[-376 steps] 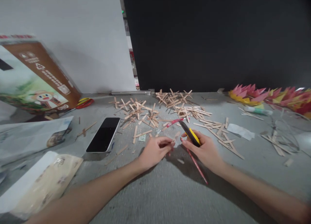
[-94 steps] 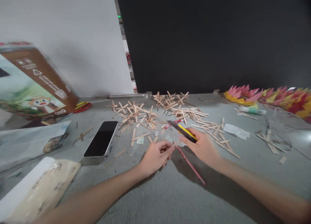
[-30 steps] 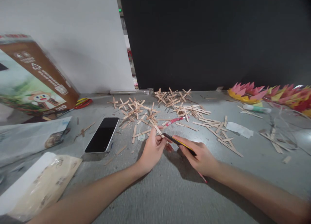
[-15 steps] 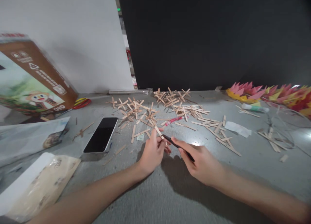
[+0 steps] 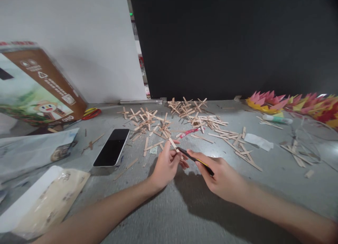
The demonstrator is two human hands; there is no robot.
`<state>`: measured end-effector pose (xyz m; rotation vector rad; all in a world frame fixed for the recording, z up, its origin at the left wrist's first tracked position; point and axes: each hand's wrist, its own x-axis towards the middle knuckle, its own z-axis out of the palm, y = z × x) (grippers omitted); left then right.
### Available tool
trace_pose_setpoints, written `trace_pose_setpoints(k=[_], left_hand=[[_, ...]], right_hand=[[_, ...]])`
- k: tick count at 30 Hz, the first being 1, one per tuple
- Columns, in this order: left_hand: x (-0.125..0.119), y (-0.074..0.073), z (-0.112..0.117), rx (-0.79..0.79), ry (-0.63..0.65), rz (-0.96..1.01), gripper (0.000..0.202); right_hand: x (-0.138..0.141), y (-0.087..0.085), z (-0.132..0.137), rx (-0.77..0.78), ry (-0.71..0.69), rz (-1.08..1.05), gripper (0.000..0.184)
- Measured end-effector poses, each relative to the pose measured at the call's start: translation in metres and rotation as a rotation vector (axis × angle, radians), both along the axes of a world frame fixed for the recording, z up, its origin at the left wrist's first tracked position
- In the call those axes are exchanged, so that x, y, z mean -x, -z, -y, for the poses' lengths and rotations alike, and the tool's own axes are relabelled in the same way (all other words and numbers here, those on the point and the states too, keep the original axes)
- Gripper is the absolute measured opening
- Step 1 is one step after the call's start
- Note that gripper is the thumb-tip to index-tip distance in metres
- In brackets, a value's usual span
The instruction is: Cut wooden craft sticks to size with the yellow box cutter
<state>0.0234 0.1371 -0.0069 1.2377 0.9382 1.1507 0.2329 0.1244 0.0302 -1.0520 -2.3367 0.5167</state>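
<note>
Between the thumb and fingers of my left hand (image 5: 166, 164) is a pale wooden craft stick (image 5: 173, 143), tilted up and away to the left. My right hand (image 5: 220, 171) is closed round a slim black tool with a yellow strip, which looks like a utility knife (image 5: 199, 162). The tool's front end meets the craft stick close to my left fingertips; its very tip is too small to make out. Just beyond my hands lies a spread of loose and crossed craft sticks (image 5: 150, 119).
A phone (image 5: 112, 147) lies left of my hands, with a plastic packet (image 5: 50, 201) nearer and a printed box (image 5: 42, 89) behind. To the right are a paper scrap (image 5: 258, 141), a glue stick (image 5: 277, 119) and pink-yellow paper crowns (image 5: 266, 102). A black panel (image 5: 232, 43) stands at the back.
The black tool has rolled a little in my right hand, so its yellow strip now shows. Both hands stay in nearly the same place; the view has shifted slightly.
</note>
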Motion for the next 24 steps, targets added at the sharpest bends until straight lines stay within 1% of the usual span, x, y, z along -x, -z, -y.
trace_pose_setpoints(k=[2,6,8,13,16,19,24], left_hand=[[0.000,0.000,0.000,0.001,-0.006,0.010,0.040],[0.002,0.002,0.001,-0.045,-0.036,-0.161,0.033],[0.002,0.003,0.001,-0.058,-0.032,-0.206,0.032],[0.001,0.001,0.002,-0.024,0.001,-0.055,0.040],[0.001,0.001,0.003,-0.045,-0.021,-0.109,0.037],[0.001,0.002,0.005,-0.066,-0.027,-0.177,0.036],[0.000,-0.001,0.005,-0.037,-0.012,-0.103,0.040]], right_hand=[[0.001,0.002,0.000,-0.008,-0.005,-0.009,0.044],[0.001,-0.001,0.001,-0.045,-0.003,0.054,0.045],[0.001,-0.005,0.003,-0.052,0.000,0.075,0.045],[0.001,-0.008,0.003,-0.086,-0.019,0.075,0.046],[0.000,-0.010,0.004,-0.087,-0.023,0.084,0.046],[-0.001,-0.012,0.005,-0.072,0.002,0.111,0.045],[0.000,-0.013,0.005,-0.079,-0.004,0.116,0.045]])
